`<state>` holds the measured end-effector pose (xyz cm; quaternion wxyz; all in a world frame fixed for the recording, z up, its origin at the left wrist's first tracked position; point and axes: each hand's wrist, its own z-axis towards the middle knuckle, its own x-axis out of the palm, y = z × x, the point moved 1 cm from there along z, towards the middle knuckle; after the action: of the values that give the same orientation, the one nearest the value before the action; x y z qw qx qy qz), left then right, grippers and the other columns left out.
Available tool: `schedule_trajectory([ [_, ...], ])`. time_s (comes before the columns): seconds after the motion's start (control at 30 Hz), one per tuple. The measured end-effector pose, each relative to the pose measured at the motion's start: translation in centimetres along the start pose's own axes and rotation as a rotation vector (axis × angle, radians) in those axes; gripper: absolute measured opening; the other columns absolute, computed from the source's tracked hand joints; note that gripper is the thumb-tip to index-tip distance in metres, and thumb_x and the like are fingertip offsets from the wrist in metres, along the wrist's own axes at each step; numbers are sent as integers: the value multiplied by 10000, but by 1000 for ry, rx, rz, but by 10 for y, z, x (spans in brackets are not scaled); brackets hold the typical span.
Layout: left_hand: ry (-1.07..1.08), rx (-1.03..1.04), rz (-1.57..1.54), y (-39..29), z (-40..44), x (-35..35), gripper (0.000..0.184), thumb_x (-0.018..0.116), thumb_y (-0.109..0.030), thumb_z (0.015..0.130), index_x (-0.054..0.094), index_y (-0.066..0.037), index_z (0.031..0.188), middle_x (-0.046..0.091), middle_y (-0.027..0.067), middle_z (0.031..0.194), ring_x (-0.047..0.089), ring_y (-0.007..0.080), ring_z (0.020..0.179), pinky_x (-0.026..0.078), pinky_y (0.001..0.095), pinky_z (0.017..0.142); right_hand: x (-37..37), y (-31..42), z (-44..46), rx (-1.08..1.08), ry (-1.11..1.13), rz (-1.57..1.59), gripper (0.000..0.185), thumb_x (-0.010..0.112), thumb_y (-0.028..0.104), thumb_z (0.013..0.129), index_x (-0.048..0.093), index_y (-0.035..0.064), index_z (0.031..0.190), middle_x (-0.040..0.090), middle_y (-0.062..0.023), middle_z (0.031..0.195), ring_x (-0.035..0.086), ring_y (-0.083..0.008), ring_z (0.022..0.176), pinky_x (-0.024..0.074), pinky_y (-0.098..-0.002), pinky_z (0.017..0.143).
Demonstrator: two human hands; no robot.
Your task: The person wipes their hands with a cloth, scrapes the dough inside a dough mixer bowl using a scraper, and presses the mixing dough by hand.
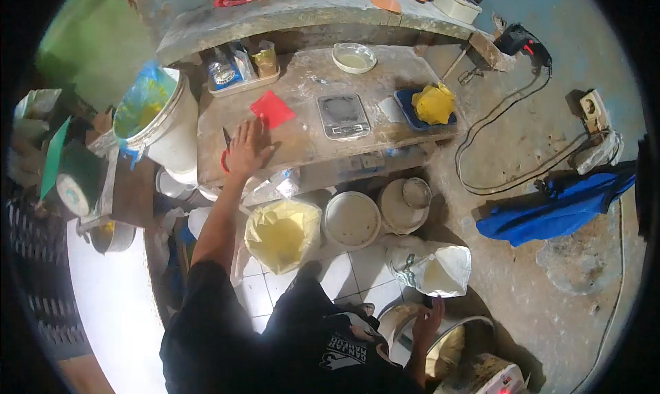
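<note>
My left hand [247, 149] lies flat on the worktable, fingers spread, with nothing held. Its fingertips reach the lower edge of a red plastic piece [273, 109]. Beside this hand, scissors with a red handle [225, 162] lie partly out of sight. A digital scale [343, 116] sits further right on the table. Low on the right, my right hand [429, 320] is just below an open white sack [450, 270] and close to a bucket [397, 320]. Its fingers look extended and apart; I see no object in them, though part of the hand is hard to make out.
Below the table stand a lined bucket of pale yellow powder [280, 237], a lidded tub [352, 219] and another tub [399, 215]. A tall white bucket [168, 136] is at left. A blue tray with a yellow bag [433, 105] and a bowl [354, 57] rest above. Cables [464, 153] run along the right.
</note>
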<state>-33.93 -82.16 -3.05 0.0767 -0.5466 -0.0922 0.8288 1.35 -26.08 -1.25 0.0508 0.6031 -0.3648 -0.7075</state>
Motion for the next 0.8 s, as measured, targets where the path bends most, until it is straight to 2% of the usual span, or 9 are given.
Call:
schedule_trajectory([
  [0.1, 46, 79, -101, -20, 37, 23, 934, 623, -590, 785, 292, -39, 1464, 297, 184, 1515, 257, 392, 1398, 236, 549, 1111, 6, 38, 16, -386, 43, -248, 403, 612, 57, 827, 527, -44, 1208, 435, -237, 1376, 450, -398, 1252, 422, -447, 1011],
  [0.23, 42, 238, -31, -31, 32, 72, 855, 672, -540, 768, 391, -15, 1381, 444, 222, 1371, 391, 403, 1281, 301, 505, 1052, 2, 42, 6, -164, -51, -118, 403, 640, 79, 811, 544, -8, 1193, 474, -209, 1349, 497, -384, 1211, 462, -421, 968],
  [0.3, 252, 115, -127, -90, 9, 14, 793, 737, -455, 743, 438, -11, 1328, 508, 226, 1278, 466, 392, 1199, 361, 478, 1000, 11, 21, -13, -74, -116, -115, 397, 647, 149, 838, 560, 41, 1210, 498, -183, 1332, 505, -368, 1201, 447, -423, 976],
  [0.43, -113, 532, 431, 7, -55, 125, 666, 685, -373, 828, 438, -37, 1347, 503, 172, 1320, 477, 319, 1241, 383, 454, 1024, 41, 15, -38, 61, -180, 58, 331, 622, 225, 879, 600, 86, 1179, 563, -155, 1250, 538, -344, 1144, 431, -426, 979],
  [0.5, -241, 485, -13, 47, -35, 132, 424, 631, -174, 873, 528, -48, 1264, 565, 191, 1233, 540, 336, 1160, 426, 414, 990, 39, 41, -28, 80, -92, 183, 289, 597, 235, 892, 621, 87, 1140, 611, -154, 1163, 592, -332, 1037, 464, -423, 914],
  [0.6, -347, 700, -397, -112, -17, -30, 275, 648, -169, 905, 608, -30, 1139, 624, 174, 1039, 602, 338, 930, 504, 382, 784, 49, 62, 1, -114, 111, 131, 245, 575, 245, 901, 670, 63, 1035, 669, -168, 991, 634, -333, 873, 498, -413, 796],
  [0.67, -690, 886, -176, -175, -17, -52, 300, 665, -200, 903, 607, -16, 1133, 617, 182, 1031, 587, 337, 898, 497, 368, 766, 33, 91, 6, -163, 274, 384, 282, 560, 287, 929, 686, 37, 967, 679, -163, 884, 651, -300, 832, 496, -391, 768],
  [0.77, 307, 402, -882, -316, -46, -48, 440, 589, -315, 941, 535, -11, 1254, 572, 228, 1182, 565, 359, 1076, 441, 406, 947, 50, 108, 25, -147, 105, 965, 358, 536, 362, 965, 663, 36, 1038, 672, -91, 851, 641, -220, 785, 497, -351, 739],
  [0.8, 309, 639, -803, -365, -63, -50, 437, 553, -318, 956, 531, -2, 1257, 567, 231, 1203, 562, 362, 1094, 427, 419, 963, 30, 122, 28, -38, -28, 1231, 366, 536, 370, 969, 657, 35, 1052, 668, -73, 845, 634, -205, 776, 497, -344, 734],
])
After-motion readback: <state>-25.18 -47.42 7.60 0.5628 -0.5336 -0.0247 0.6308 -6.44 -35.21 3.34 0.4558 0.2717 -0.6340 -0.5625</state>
